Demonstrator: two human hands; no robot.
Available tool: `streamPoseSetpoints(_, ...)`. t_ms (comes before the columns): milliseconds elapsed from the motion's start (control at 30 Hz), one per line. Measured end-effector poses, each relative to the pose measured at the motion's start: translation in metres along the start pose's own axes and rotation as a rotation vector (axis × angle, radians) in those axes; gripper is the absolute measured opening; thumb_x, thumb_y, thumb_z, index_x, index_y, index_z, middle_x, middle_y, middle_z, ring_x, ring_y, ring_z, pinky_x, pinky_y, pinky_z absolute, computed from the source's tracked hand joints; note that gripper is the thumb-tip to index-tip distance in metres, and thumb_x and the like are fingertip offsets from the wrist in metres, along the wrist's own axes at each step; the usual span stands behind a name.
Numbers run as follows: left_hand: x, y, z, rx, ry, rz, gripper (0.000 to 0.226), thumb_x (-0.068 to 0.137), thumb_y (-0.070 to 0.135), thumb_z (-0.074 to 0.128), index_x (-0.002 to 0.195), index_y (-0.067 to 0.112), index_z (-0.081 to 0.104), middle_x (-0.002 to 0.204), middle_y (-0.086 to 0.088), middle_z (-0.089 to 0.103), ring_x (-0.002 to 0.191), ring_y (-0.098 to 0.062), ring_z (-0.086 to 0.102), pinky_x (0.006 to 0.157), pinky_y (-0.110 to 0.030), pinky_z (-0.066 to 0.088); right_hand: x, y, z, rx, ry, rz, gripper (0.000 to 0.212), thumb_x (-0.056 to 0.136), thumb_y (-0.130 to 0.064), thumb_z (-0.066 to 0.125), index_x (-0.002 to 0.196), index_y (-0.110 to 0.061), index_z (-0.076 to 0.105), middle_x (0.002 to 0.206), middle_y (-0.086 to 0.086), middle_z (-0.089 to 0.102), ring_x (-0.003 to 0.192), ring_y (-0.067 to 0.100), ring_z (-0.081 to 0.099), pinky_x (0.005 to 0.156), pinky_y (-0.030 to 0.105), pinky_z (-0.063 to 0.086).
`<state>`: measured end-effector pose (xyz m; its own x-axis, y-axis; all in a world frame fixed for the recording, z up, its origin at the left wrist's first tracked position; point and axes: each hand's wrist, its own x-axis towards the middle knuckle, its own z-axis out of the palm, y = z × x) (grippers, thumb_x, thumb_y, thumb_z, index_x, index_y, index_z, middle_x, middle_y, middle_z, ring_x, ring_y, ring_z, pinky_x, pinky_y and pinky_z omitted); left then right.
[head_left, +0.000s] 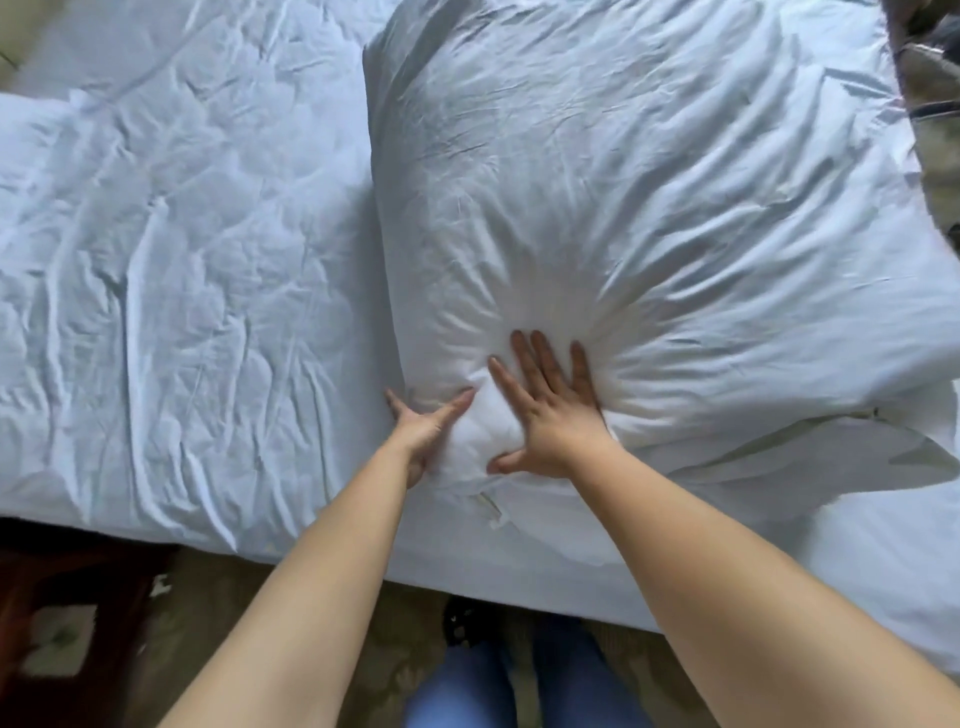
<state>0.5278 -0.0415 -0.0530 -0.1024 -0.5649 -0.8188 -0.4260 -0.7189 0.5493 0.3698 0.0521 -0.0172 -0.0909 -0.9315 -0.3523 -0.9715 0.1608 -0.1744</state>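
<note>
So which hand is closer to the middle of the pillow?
Right. The right hand presses flat into the pillow, nearer its middle; the left hand touches its near left corner.

A big bed with a crumpled pale blue cotton sheet (182, 234) fills most of the room that shows. Soft, even light falls on it, and the folds cast small grey shadows. Below the bed's edge lies a brown, blotchy floor (218, 597). At the lower left stands a dark red-brown wooden piece of furniture (62, 571), blurry. A grey-brown patterned cloth (930, 78) peeks in at the top right corner.
</note>
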Motion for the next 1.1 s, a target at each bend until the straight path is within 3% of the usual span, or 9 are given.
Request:
streamPoseSetpoints(133, 0.028, -0.003, 0.007, -0.057, 0.079, 0.019, 0.140, 0.053, 0.038, 0.092, 0.151, 0.022, -0.008, 0.139, -0.001, 0.043, 0.118, -0.023, 0.056, 0.098, -0.046, 0.048, 0.014, -0.001, 0.016, 0.017, -0.016, 0.027, 0.125, 0.063, -0.078, 0.058, 0.148, -0.030, -0.020, 0.152, 0.003, -0.036, 0.138, 0.021, -0.036, 0.099, 0.047, -0.036)
streamPoseSetpoints(233, 0.036, 0.000, 0.005, -0.085, 0.034, -0.064, 0.123, 0.028, 0.051, 0.094, 0.133, 0.009, 0.046, 0.123, -0.009, 0.061, 0.100, -0.021, 0.067, 0.087, -0.044, 0.056, 0.020, -0.011, 0.023, -0.029, -0.036, 0.068, 0.128, 0.062, -0.079, 0.058, 0.149, -0.028, -0.021, 0.152, 0.005, -0.036, 0.139, 0.024, -0.036, 0.099, 0.047, -0.037)
streamPoseSetpoints(300, 0.028, -0.006, 0.012, -0.157, -0.045, -0.034, 0.118, 0.017, 0.057, 0.091, 0.119, 0.008, 0.059, 0.116, -0.013, 0.065, 0.095, -0.021, 0.067, 0.083, -0.037, 0.056, 0.023, -0.016, 0.021, -0.057, -0.063, 0.117, 0.129, 0.062, -0.080, 0.056, 0.148, -0.025, -0.022, 0.152, 0.007, -0.036, 0.138, 0.026, -0.036, 0.099, 0.047, -0.036)
streamPoseSetpoints(367, 0.017, -0.014, 0.001, -0.205, 0.013, 0.171, 0.113, 0.025, 0.054, 0.092, 0.118, 0.001, 0.057, 0.114, -0.017, 0.062, 0.103, -0.026, 0.063, 0.091, -0.035, 0.049, 0.024, -0.021, 0.013, -0.089, -0.102, 0.171, 0.131, 0.061, -0.080, 0.056, 0.147, -0.023, -0.024, 0.151, 0.009, -0.037, 0.138, 0.028, -0.036, 0.100, 0.050, -0.033)
streamPoseSetpoints(500, 0.011, 0.030, 0.000, 0.103, -0.049, -0.057, 0.066, 0.074, 0.047, 0.077, 0.121, 0.004, 0.059, 0.123, -0.011, 0.063, 0.106, -0.020, 0.063, 0.095, -0.035, 0.049, 0.022, -0.041, -0.006, -0.131, -0.132, 0.259, 0.135, 0.061, -0.075, 0.064, 0.147, -0.020, -0.025, 0.151, 0.013, -0.036, 0.139, 0.032, -0.033, 0.109, 0.054, -0.023)
streamPoseSetpoints(767, -0.014, 0.073, -0.100, 0.064, -0.230, 0.060, 0.071, 0.064, 0.025, 0.087, 0.120, 0.002, 0.051, 0.115, -0.012, 0.064, 0.100, -0.026, 0.066, 0.085, -0.039, 0.055, 0.031, -0.129, -0.064, -0.127, -0.094, 0.416, 0.133, 0.062, -0.073, 0.066, 0.149, -0.022, -0.021, 0.154, 0.013, -0.029, 0.143, 0.029, -0.025, 0.115, 0.054, -0.013)
streamPoseSetpoints(900, -0.023, 0.100, -0.167, 0.202, -0.241, 0.127, 0.044, 0.072, 0.023, 0.082, 0.102, 0.002, 0.057, 0.092, -0.011, 0.064, 0.075, -0.023, 0.065, 0.049, -0.021, 0.050, 0.048, -0.195, -0.097, -0.044, -0.168, 0.451, 0.132, 0.063, -0.076, 0.064, 0.150, -0.020, -0.018, 0.155, 0.015, -0.026, 0.144, 0.029, -0.023, 0.115, 0.054, -0.011)
streamPoseSetpoints(1000, -0.021, 0.108, -0.214, 0.243, -0.231, 0.133, 0.030, 0.075, 0.016, 0.080, 0.094, 0.002, 0.061, 0.074, -0.010, 0.059, 0.048, -0.017, 0.058, 0.032, -0.016, 0.037, 0.063, -0.237, -0.117, 0.013, -0.116, 0.403, 0.119, 0.064, -0.084, 0.053, 0.152, -0.017, 0.008, 0.158, 0.018, -0.006, 0.146, 0.030, -0.009, 0.116, 0.053, -0.008)
streamPoseSetpoints(1100, -0.006, 0.096, -0.241, 0.268, -0.202, 0.097, 0.038, 0.065, 0.024, 0.087, 0.086, 0.006, 0.060, 0.065, -0.005, 0.054, 0.043, -0.013, 0.052, 0.042, -0.018, 0.039, 0.082, -0.252, -0.127, 0.005, 0.027, 0.328, 0.097, 0.071, -0.084, 0.044, 0.147, -0.025, 0.028, 0.157, 0.009, 0.006, 0.146, 0.026, -0.006, 0.116, 0.051, -0.012)
